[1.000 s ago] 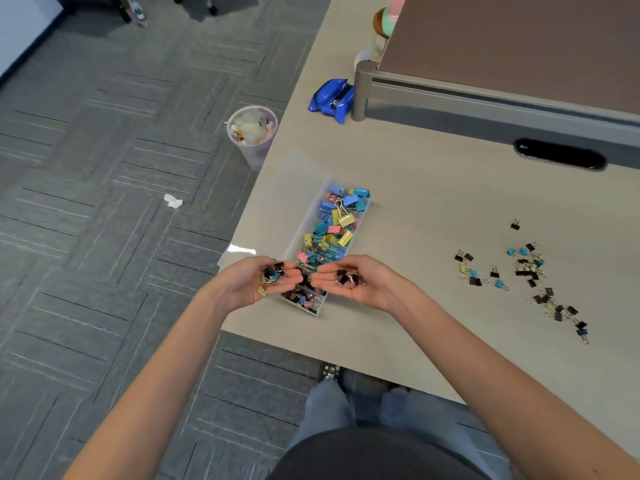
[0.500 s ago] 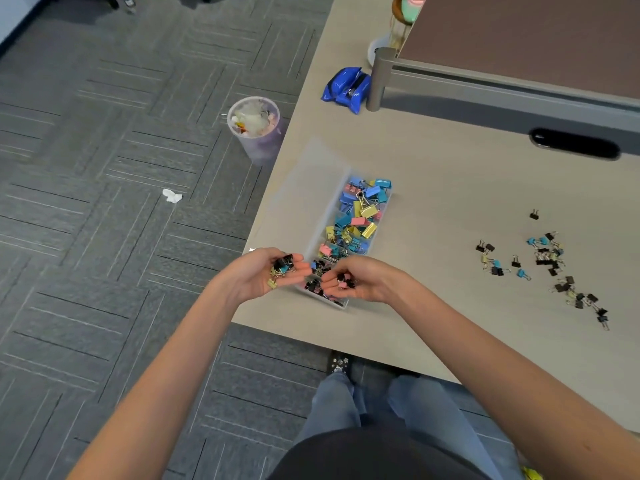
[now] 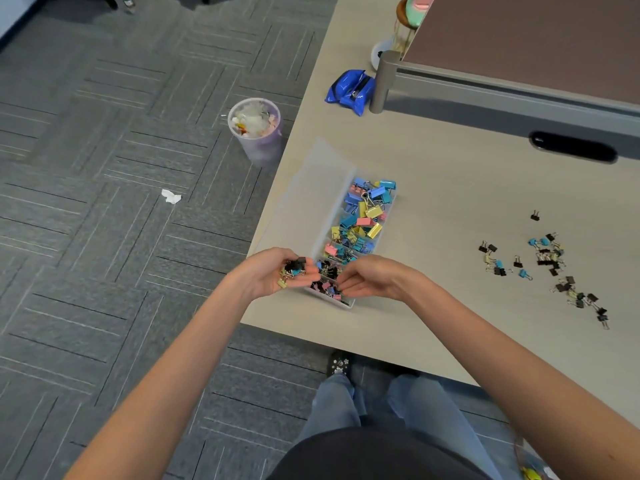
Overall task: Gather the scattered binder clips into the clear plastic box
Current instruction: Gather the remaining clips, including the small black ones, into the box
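Note:
A long clear plastic box [image 3: 390, 206] lies on the beige table near its left edge, holding many coloured binder clips, large ones at the far end and small dark ones at the near end. My left hand [image 3: 273, 271] is cupped palm-up beside the box's near end, with a small heap of black and yellow clips [image 3: 293, 267] in it. My right hand [image 3: 370, 277] hovers over the near compartment, fingers loosely apart and tilted down, with no clips visible in it. Scattered small clips [image 3: 550, 258] lie on the table to the right.
The box's clear lid [image 3: 318, 181] lies open to the left of the box. A blue packet [image 3: 349, 91] sits by a grey monitor stand's leg [image 3: 384, 81]. On the floor stand a full waste bin [image 3: 256, 128] and a paper scrap [image 3: 170, 196].
The clips that my right hand held a second ago are gone from it; the hand has turned over above the box's near end. My left hand still holds its heap.

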### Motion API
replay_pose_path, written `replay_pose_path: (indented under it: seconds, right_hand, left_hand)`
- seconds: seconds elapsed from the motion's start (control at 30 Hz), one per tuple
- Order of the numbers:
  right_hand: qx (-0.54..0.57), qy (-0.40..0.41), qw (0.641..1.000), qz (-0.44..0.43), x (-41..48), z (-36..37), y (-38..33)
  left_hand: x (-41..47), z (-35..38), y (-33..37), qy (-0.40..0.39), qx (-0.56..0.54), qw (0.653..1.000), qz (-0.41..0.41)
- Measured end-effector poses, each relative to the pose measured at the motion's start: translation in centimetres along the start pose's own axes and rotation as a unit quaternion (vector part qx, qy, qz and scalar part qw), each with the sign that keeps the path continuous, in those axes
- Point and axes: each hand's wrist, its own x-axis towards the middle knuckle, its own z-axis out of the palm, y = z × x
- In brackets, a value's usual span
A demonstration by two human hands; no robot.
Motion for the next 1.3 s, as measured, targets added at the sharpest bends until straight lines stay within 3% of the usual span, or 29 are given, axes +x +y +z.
replay_pose_path:
  seconds: [0.23, 0.57, 0.7, 1.0, 1.3]
  right_hand:
    - [0.064, 0.075, 0.993, -0.064, -0.9, -2.4, 0.7]
    - [0.152, 0.101, 0.979, -0.089, -1.4, -3.5, 2.5]
    - [0.168, 0.102, 0.976, -0.098, -1.6, -3.7, 2.8]
    - [0.182, 0.106, 0.972, -0.103, -1.6, -3.3, 3.1]
    - [0.191, 0.097, 0.971, -0.102, -1.6, -2.5, 3.3]
  left_hand:
    - [1.0, 2.9, -0.1, -0.002, 0.090, 0.996, -0.024]
    - [3.1, 5.5, 0.0, 0.060, 0.252, 0.966, -0.006]
    - [3.6, 5.8, -0.3, 0.081, 0.335, 0.939, 0.010]
    - [3.6, 5.2, -0.5, 0.044, 0.563, 0.817, 0.119]
    - [3.8, 4.4, -0.8, 0.066, 0.552, 0.815, 0.162]
